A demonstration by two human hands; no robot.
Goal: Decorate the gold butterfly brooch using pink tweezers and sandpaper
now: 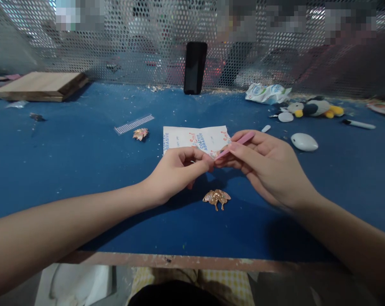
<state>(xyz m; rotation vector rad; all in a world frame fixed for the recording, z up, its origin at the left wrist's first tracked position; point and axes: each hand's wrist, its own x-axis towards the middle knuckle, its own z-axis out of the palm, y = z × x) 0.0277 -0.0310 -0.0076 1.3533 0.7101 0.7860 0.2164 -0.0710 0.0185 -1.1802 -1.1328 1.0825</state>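
My right hand grips a slim pink tool between thumb and fingers, its narrow end slanting down to the left. That end meets the fingertips of my left hand, which are pinched together; whatever they hold is too small or hidden to name. Behind both hands lies a folded white sheet of abrasive paper with blue and red print, partly covered by them. A gold butterfly-shaped ornament rests on the blue table just below my hands. Farther back at left sits a second gold and pinkish ornament.
Beside the second ornament is a strip of small clear gems. A black phone leans on the perforated metal screen. Wooden boards lie back left; a plush toy, white mouse, marker and wipes packet lie right.
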